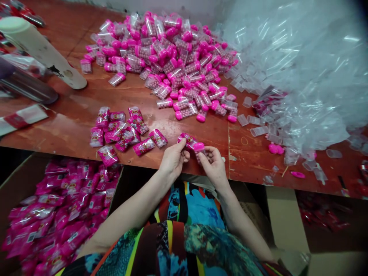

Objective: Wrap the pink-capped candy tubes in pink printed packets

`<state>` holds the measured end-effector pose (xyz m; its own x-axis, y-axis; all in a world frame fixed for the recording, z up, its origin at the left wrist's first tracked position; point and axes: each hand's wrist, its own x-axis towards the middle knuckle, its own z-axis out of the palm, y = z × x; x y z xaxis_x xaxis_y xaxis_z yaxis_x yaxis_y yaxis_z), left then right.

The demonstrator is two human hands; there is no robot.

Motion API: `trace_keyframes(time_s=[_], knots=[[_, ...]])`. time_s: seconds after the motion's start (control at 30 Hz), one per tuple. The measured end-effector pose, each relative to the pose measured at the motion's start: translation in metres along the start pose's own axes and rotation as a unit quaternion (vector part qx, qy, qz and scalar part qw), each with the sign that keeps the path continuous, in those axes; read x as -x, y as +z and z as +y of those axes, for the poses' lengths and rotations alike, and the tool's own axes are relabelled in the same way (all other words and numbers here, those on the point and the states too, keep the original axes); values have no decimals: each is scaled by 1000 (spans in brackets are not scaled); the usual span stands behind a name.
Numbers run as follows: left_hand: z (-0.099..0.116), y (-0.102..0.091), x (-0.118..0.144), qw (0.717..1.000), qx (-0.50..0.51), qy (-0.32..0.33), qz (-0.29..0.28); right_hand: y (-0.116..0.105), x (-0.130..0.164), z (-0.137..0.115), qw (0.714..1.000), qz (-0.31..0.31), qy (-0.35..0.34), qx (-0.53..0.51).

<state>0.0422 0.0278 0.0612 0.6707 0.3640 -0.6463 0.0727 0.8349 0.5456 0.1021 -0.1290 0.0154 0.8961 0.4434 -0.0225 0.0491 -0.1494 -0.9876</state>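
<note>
My left hand (171, 160) pinches a small printed pink packet (186, 139) above the front edge of the table. Close against the packet's right end, my right hand (215, 168) is closed on a clear tube with a pink cap (198, 147). Fingers partly cover the tube, and I cannot tell whether its cap is inside the packet. To the left lies a small group of filled pink packets (116, 132). Behind my hands spreads a large heap of clear, pink-capped tubes (172, 65), holding small pinkish balls.
A pile of clear plastic sleeves (287, 69) covers the right side, with loose clear cups (258, 131) along it. A white tumbler (43, 51) stands at the left. Below the edge, an open carton holds many pink packets (63, 207). The table (71, 115) is reddish-brown.
</note>
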Motion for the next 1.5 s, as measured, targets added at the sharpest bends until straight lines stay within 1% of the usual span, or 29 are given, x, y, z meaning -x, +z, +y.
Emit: trace_keyframes(time_s=[0.1, 0.2, 0.3, 0.37, 0.47, 0.5, 0.53, 0.57, 0.67, 0.7, 0.8, 0.87, 0.93, 1.0, 1.03, 1.07, 1.1, 1.17, 1.23, 1.27, 1.33, 1.37, 1.4, 1.47, 1.5], knots=[[-3, -5, -4, 1000, -10, 6, -15, 0, 2, -5, 996, -22, 70, -54], [-6, -8, -6, 999, -28, 4, -37, -1, 3, -9, 980, -58, 140, -131], [-7, -11, -7, 998, -39, 0, -53, -2, 3, -9, 970, -73, 164, -165], [-7, -11, -6, 998, -42, -1, -54, -2, 4, -6, 979, -58, 147, -128], [-7, -11, -5, 997, -47, 1, -55, 0, 5, -2, 998, 8, 60, -23], [-7, -10, -5, 997, -48, 2, -54, 1, 5, 0, 999, 23, 34, -2], [-6, -10, -5, 997, -49, 4, -54, 2, 6, 0, 999, 26, 24, 1], [-6, -10, -5, 997, -49, 4, -54, 2, 6, 0, 999, 16, 32, -15], [-6, -10, -5, 996, -52, -5, -66, 4, 7, -1, 990, -34, 99, -95], [-7, -10, -6, 996, -57, -10, -75, 4, 7, -1, 987, -43, 110, -108], [-10, -12, -6, 991, -80, -18, -108, 5, 8, -1, 990, -48, 95, -96], [-13, -13, -6, 988, -93, -14, -124, 4, 9, -1, 996, -40, 60, -51], [-16, -14, -6, 985, -101, -14, -138, 2, 9, 0, 999, -20, 11, 42], [-16, -13, -6, 983, -99, -21, -151, -1, 9, 0, 991, -7, -32, 129], [-15, -13, -6, 983, -93, -22, -154, -2, 9, 0, 989, -13, -42, 142], [-14, -13, -6, 984, -85, -20, -154, -3, 10, -1, 991, -27, -42, 127], [-12, -13, -6, 986, -74, -14, -150, -4, 11, -2, 994, -49, -30, 89], [-8, -13, -5, 987, -63, 1, -146, -4, 14, -5, 994, -107, 21, -20], [-5, -14, -4, 985, -75, 7, -154, -4, 18, -8, 975, -163, 93, -118], [-3, -15, -3, 983, -86, 6, -161, -4, 20, -9, 963, -181, 126, -154], [-3, -16, -2, 980, -108, 2, -168, -3, 23, -8, 950, -184, 163, -192], [-3, -16, -2, 979, -116, 0, -169, -2, 24, -6, 955, -168, 159, -186], [-4, -17, -2, 978, -121, -2, -169, -1, 25, -4, 967, -146, 138, -160], [-6, -18, -4, 978, -123, -9, -166, 3, 25, 1, 992, -99, 61, -57], [-7, -18, -6, 980, -119, -13, -161, 4, 25, 4, 997, -80, 20, 4]])
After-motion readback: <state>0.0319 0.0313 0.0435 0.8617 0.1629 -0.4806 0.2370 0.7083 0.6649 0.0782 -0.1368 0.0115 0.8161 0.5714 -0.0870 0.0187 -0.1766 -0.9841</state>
